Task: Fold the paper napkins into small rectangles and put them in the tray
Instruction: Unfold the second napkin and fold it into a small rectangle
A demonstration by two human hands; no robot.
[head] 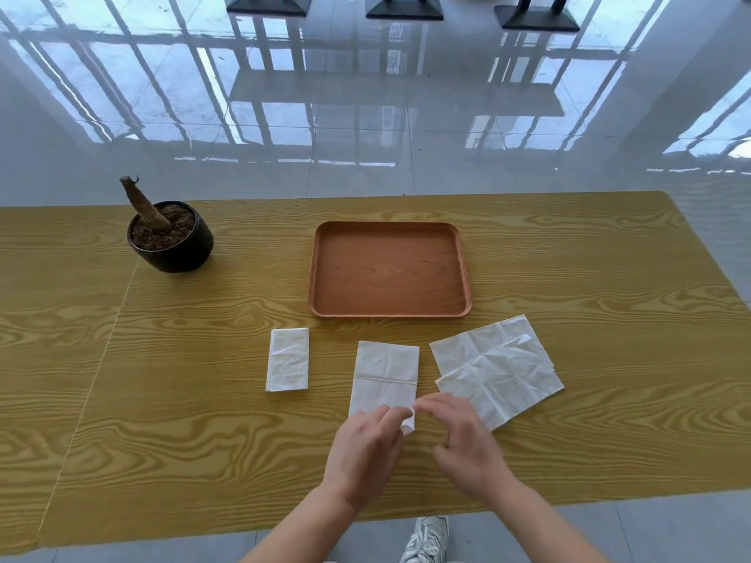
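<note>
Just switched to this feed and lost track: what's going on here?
A person is folding the middle napkin: the left hand pinches its near right corner and the right hand touches it there. One folded napkin lies to its left, and two open napkins overlap on its right. The tray holds none yet.

No readable text, label, brand, number or sign showing anywhere. Half-folded napkin (386,371), folded napkin (287,359), unfolded napkins (495,371), tray (386,270), plant pot (183,256) and tabletop (203,400) all showing plain, unprinted surfaces.
</note>
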